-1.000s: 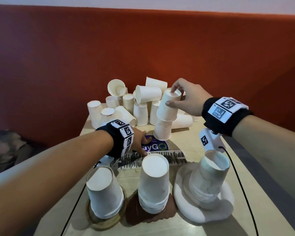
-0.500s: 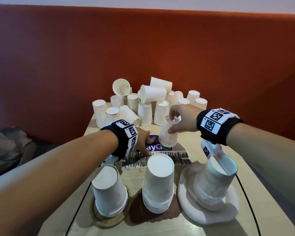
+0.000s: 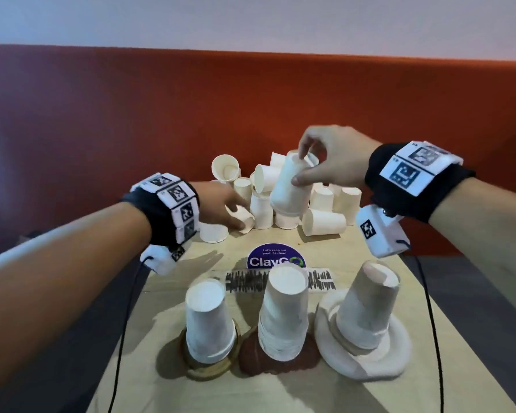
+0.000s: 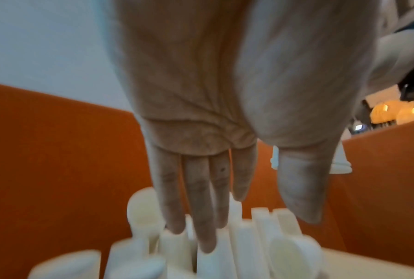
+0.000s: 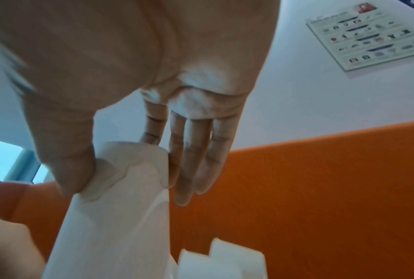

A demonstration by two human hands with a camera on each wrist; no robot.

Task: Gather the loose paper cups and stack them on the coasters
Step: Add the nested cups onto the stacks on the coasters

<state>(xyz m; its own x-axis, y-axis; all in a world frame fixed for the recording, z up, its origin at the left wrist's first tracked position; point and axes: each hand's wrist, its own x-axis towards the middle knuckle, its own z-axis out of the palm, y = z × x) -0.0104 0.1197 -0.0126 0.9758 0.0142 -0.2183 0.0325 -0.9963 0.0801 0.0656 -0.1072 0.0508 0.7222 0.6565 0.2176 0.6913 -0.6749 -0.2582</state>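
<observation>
Loose white paper cups lie and stand in a pile at the table's far end. My right hand pinches an upside-down cup by its base, lifted and tilted above the pile; the right wrist view shows thumb and fingers of that hand on the cup. My left hand reaches into the pile's left side, its straight fingers touching a lying cup. Near me stand three upside-down stacks: left on a round wooden coaster, middle on a brown coaster, right on a white coaster.
A purple ClayGo sticker and a black scribbled strip mark the table's middle. Black cables hang from both wrists along the table's sides. An orange-red bench back rises right behind the pile.
My right hand has lifted the cup from the table near the sticker up above the pile. My left hand left the sticker and moved forward to the pile.
</observation>
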